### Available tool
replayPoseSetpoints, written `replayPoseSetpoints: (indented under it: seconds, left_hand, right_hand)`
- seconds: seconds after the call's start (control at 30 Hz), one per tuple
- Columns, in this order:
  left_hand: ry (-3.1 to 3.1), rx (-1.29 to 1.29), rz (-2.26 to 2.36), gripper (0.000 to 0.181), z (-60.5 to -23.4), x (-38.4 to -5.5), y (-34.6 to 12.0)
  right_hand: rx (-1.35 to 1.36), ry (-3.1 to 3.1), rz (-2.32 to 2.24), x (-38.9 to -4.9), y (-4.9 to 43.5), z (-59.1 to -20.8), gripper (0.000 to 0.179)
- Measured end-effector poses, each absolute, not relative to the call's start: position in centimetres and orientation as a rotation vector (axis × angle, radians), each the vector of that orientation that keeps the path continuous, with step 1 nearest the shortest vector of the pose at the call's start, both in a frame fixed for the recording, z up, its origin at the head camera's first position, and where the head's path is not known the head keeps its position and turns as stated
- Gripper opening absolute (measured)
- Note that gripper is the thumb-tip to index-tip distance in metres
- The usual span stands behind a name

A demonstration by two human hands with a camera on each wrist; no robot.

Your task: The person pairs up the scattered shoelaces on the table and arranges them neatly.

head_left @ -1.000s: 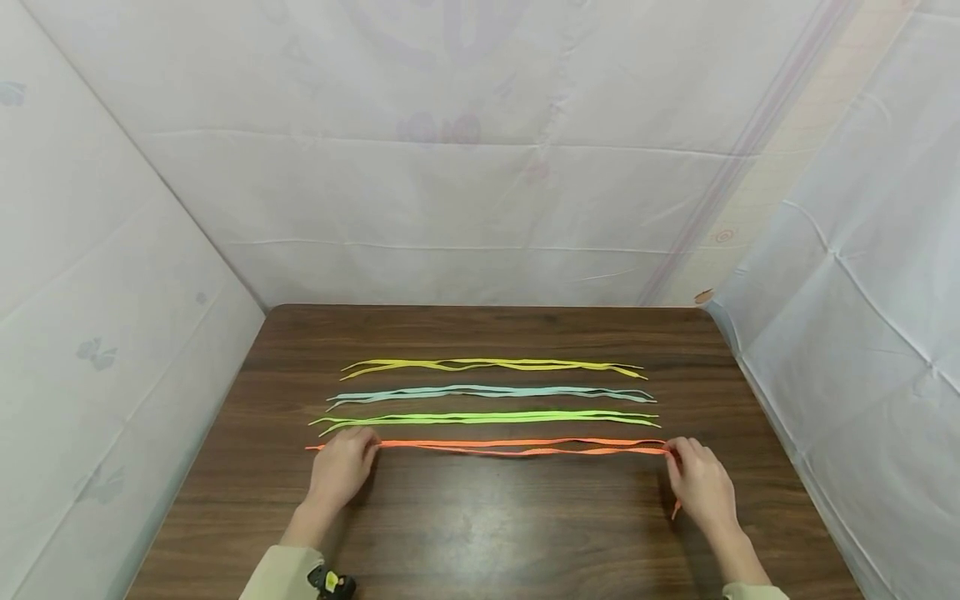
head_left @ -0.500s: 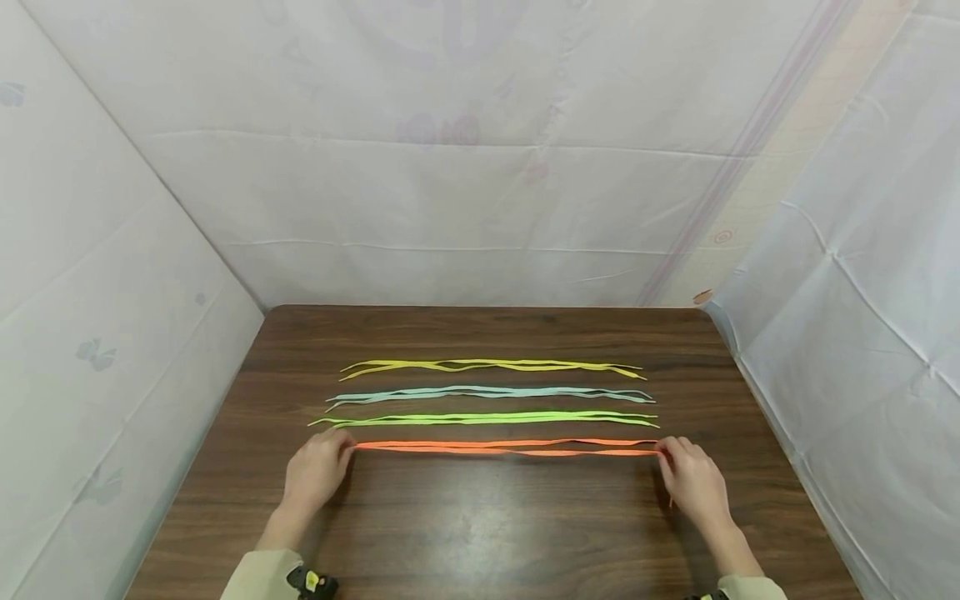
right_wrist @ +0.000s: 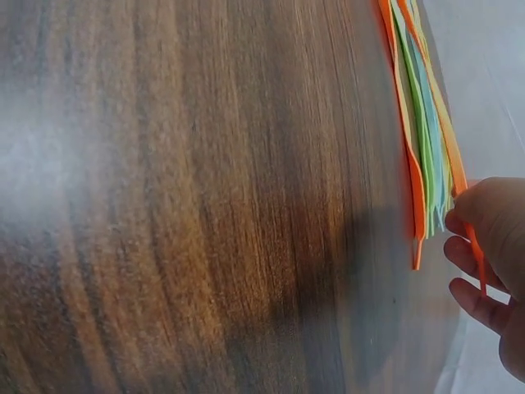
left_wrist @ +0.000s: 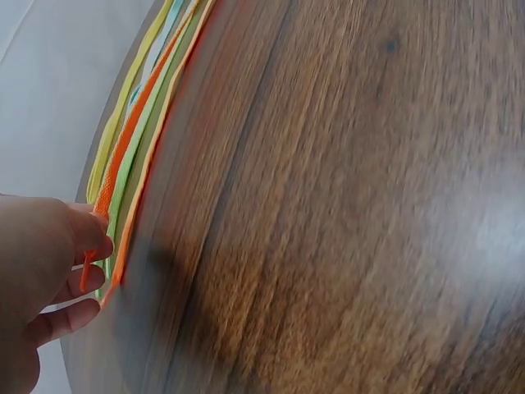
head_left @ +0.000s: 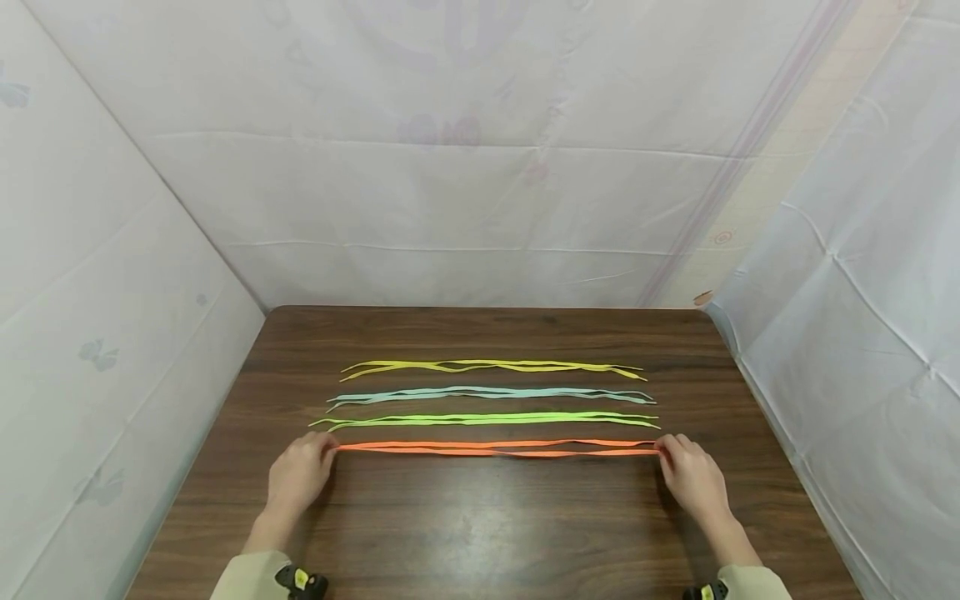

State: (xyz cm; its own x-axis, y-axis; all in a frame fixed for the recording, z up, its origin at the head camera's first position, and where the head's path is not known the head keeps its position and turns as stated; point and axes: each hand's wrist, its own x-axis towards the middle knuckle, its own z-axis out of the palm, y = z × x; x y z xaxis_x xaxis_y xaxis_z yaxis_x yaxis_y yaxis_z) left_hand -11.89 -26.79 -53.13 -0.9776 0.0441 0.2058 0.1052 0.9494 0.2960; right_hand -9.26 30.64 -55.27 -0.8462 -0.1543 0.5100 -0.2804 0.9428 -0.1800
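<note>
An orange shoelace (head_left: 555,454), laid out as two strands, stretches between my hands in the head view. At its left end my left hand (head_left: 300,473) pinches one strand between thumb and finger; the left wrist view shows a short orange tip (left_wrist: 85,272) hanging below the grip. My right hand (head_left: 693,475) pinches the strand at the right end, and its tip (right_wrist: 478,263) dangles past the fingers in the right wrist view. There, the other strand's end (right_wrist: 417,246) lies apart from the hand, low over the table.
Beyond the orange lace lie a green shoelace (head_left: 495,417), a light blue shoelace (head_left: 487,391) and a yellow shoelace (head_left: 420,364), roughly parallel on the dark wood table (head_left: 480,517). White cloth (head_left: 465,192) hangs behind and at both sides.
My left hand has slid left along the orange shoelace to its end. My right hand has shifted slightly left, still pinching the lace. The other laces look unmoved.
</note>
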Motion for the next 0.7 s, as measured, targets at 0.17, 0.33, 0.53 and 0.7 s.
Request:
replayPoseSetpoints:
  seconds: [0.17, 0.33, 0.53, 0.7]
  left_hand:
    - [-2.914, -0.074, -0.462, 0.006, -53.4, -11.9, -27.4]
    - [-2.92, -0.054, -0.455, 0.005, -53.8, -12.1, -27.9]
    - [-2.929, -0.036, -0.454, 0.005, -54.0, -12.2, -28.2]
    - [-2.942, 0.006, -0.467, 0.007, -54.1, -12.4, -28.4]
  right_hand:
    - [0.287, -2.636, 0.331, -9.5, 30.8, -55.5, 0.018]
    - [0.264, -2.674, 0.33, -9.6, 30.8, -55.5, 0.019]
    - [0.28, -2.666, 0.34, -9.9, 30.9, -55.8, 0.02]
    - [0.281, -2.651, 0.344, -10.1, 31.0, -56.0, 0.021]
